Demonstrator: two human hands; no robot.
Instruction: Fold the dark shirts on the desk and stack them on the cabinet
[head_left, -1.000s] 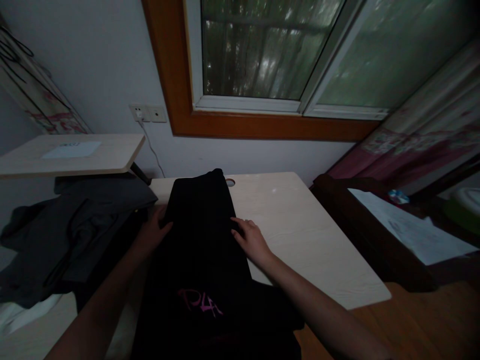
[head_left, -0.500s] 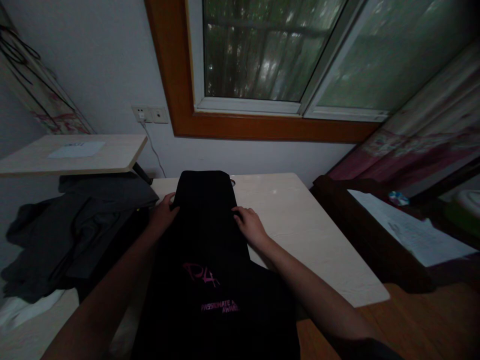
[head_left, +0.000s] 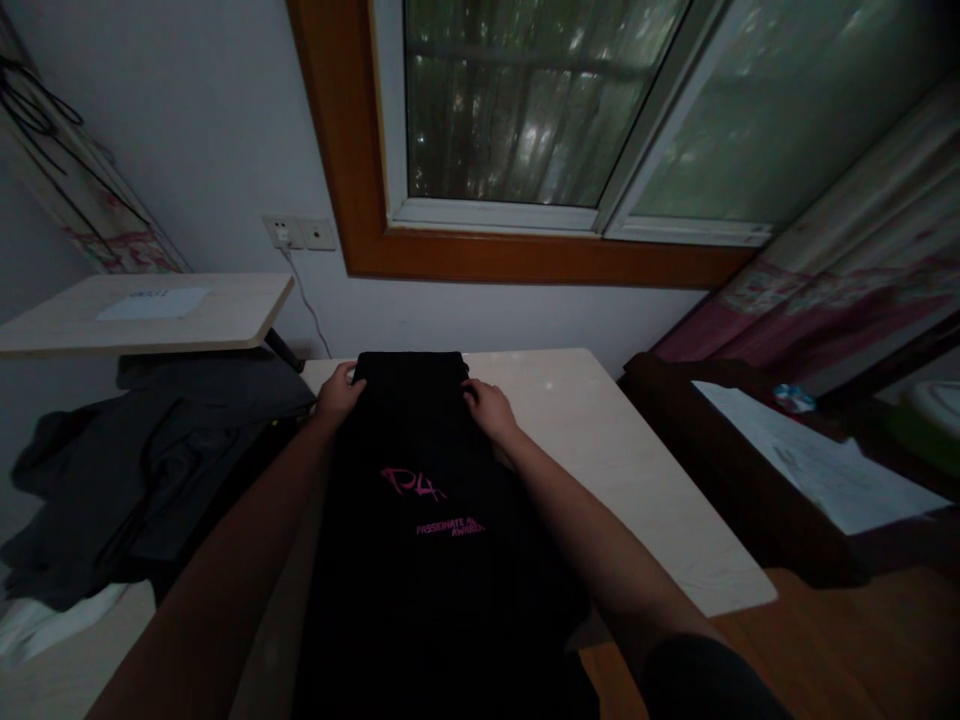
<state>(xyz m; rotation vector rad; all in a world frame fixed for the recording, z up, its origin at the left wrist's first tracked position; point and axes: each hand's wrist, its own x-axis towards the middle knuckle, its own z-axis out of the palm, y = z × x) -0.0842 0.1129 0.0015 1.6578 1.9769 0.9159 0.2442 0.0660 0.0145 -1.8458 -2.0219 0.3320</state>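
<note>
A black T-shirt (head_left: 420, 440) with pink lettering lies lengthwise in front of me, its far end a straight edge near the back of the table. My left hand (head_left: 339, 395) grips the left side close to that far edge, thumb on top and fingers partly hidden beneath. Opposite it, my right hand (head_left: 487, 405) pinches the right side at about the same distance. The cloth stretches fairly flat between both hands. Its near part spreads wider towards me and is too dark to show folds.
Pale table (head_left: 600, 440) surface shows to the right. At left, grey clothes (head_left: 150, 450) are heaped under a raised shelf (head_left: 225, 300) holding a paper sheet. Behind are a wall socket with a cord (head_left: 304, 290) and a window. A dark wooden piece (head_left: 720, 470) with papers stands at right.
Both hands have moved a little away from me, carrying the cloth along. The pink lettering sits farther up, and the far end now looks straight instead of round-cornered.
</note>
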